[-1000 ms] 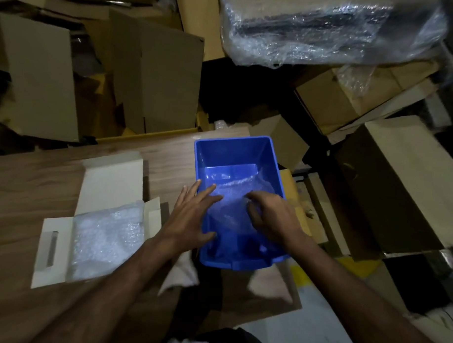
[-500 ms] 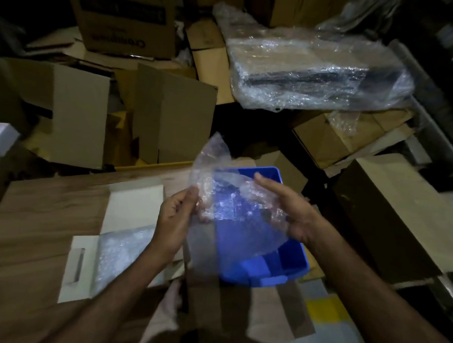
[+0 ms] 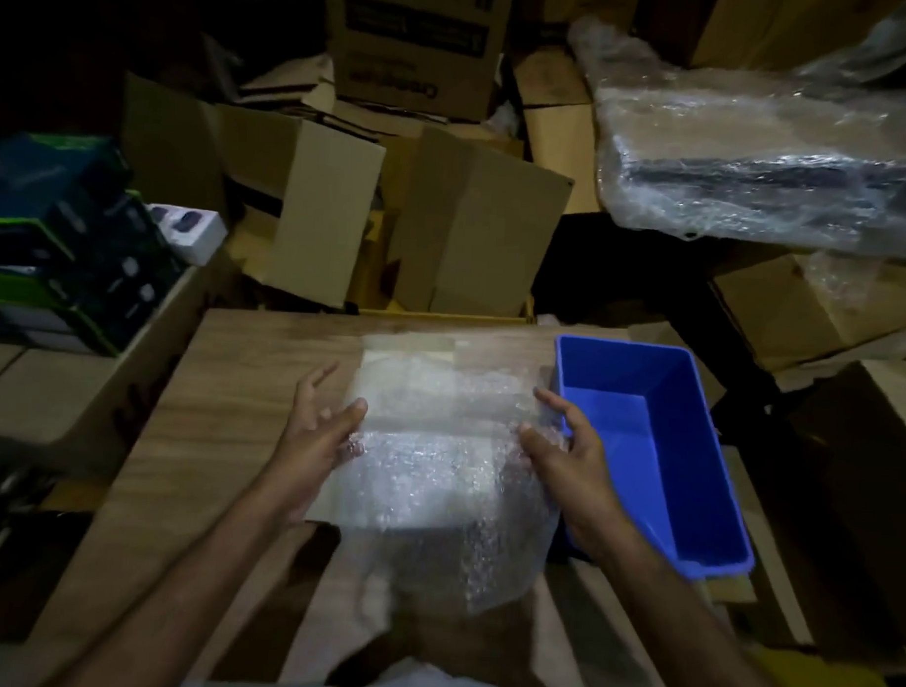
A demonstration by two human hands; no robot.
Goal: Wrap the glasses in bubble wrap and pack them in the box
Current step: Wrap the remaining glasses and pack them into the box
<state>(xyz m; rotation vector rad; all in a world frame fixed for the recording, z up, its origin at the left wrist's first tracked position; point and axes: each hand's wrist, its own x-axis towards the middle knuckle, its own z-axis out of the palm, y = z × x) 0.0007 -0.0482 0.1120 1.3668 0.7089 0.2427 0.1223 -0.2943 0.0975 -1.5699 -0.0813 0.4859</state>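
A: What are the hands doing?

B: The left hand (image 3: pixel 318 431) pinches the left edge of a bubble wrap sheet (image 3: pixel 436 476) with thumb and fingertips, the other fingers spread. The right hand (image 3: pixel 565 450) grips the right edge. The sheet hangs stretched between them above the table (image 3: pixel 244 387).

A: Any glasses in it?

B: I see none. The sheet looks empty, and no glasses show anywhere in this dim view.

A: And the box?

B: Under the sheet lies a pale, flat-opened box (image 3: pixel 404 349), mostly hidden; whether anything sits in it I cannot tell. Just right of the right hand stands a blue bin (image 3: pixel 695 403), empty.

A: So how far along?

B: Early for this piece, I think: wrap in hand, nothing wrapped yet. Fetching glasses, wrapping and packing remain.
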